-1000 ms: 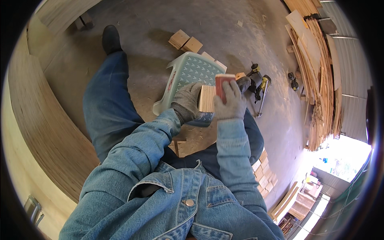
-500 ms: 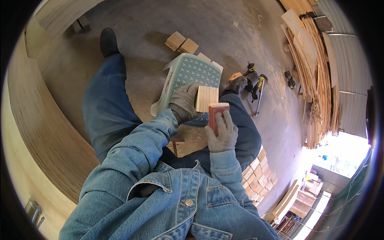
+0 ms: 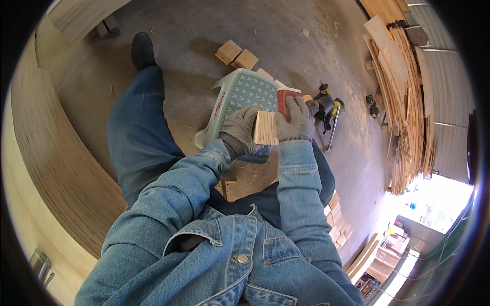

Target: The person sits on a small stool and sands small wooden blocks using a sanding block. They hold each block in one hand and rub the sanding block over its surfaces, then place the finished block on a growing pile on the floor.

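Observation:
My left hand (image 3: 238, 131), in a grey knit glove, is closed around the left side of a square plywood block (image 3: 267, 128) with layered edges. It holds the block above the near part of a pale green plastic stool (image 3: 252, 92). My right hand (image 3: 296, 122), gloved too, grips a red-faced sanding block (image 3: 286, 97) with a pale wooden edge. The sanding block lies beyond the plywood block's far right corner, and my right fingers and palm are beside its right side. Whether the abrasive touches the plywood is hidden by my glove.
Several wooden blocks (image 3: 237, 54) lie on the floor beyond the stool. A yellow-and-black power tool (image 3: 334, 109) is on the floor at the right. Long boards (image 3: 406, 92) lean along the right wall. Thick plywood sheets (image 3: 56, 148) stand at the left. More blocks (image 3: 337, 217) are stacked at the near right.
My right hand and the sanding block have moved away from me, from the plywood block's near right corner to past its far right one. My left hand keeps its hold.

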`<state>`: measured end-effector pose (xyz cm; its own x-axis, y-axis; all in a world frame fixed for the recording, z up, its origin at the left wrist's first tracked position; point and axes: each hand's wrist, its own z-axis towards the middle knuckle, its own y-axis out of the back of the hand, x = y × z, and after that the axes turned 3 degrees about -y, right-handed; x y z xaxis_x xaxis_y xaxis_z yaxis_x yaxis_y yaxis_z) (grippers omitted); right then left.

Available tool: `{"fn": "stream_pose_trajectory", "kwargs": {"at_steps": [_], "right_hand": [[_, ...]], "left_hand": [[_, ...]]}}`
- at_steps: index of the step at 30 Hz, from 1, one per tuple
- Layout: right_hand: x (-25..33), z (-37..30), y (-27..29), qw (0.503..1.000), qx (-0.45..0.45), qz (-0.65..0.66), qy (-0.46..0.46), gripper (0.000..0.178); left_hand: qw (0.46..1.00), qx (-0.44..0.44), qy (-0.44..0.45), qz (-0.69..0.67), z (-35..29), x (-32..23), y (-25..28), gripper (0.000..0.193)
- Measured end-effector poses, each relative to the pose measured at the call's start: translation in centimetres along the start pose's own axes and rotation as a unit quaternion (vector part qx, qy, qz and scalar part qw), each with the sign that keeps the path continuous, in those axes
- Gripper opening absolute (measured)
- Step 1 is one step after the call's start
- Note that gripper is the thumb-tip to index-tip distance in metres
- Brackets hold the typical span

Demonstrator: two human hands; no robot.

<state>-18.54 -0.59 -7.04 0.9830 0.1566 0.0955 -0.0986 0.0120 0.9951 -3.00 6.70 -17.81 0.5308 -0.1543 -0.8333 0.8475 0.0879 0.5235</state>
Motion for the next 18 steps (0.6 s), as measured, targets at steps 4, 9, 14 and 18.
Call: {"fn": "stream_pose_trajectory", "kwargs": {"at_steps": [4,9,14,18], "right_hand": [[-0.5,-1.1,-0.2,1.0,0.0,0.007,0.006,0.065],[-1.7,-9.3,0.3,0.998,-0.013,0.034,0.06,0.067],[-2.8,-15.1,0.9,0.993,-0.035,0.045,0.103,0.067],[-2.3,-13.3,1.2,0.993,-0.026,0.039,0.11,0.065]], "left_hand": [[1.0,0.005,0.007,-0.004,0.0,0.1,0.0,0.098],[0.999,0.005,-0.011,-0.053,0.4,0.3,0.1,0.091],[1.0,-0.005,-0.006,0.03,0.1,0.2,-0.5,0.085],[1.0,-0.008,-0.017,0.007,0.0,1.0,-0.5,0.087]]}}
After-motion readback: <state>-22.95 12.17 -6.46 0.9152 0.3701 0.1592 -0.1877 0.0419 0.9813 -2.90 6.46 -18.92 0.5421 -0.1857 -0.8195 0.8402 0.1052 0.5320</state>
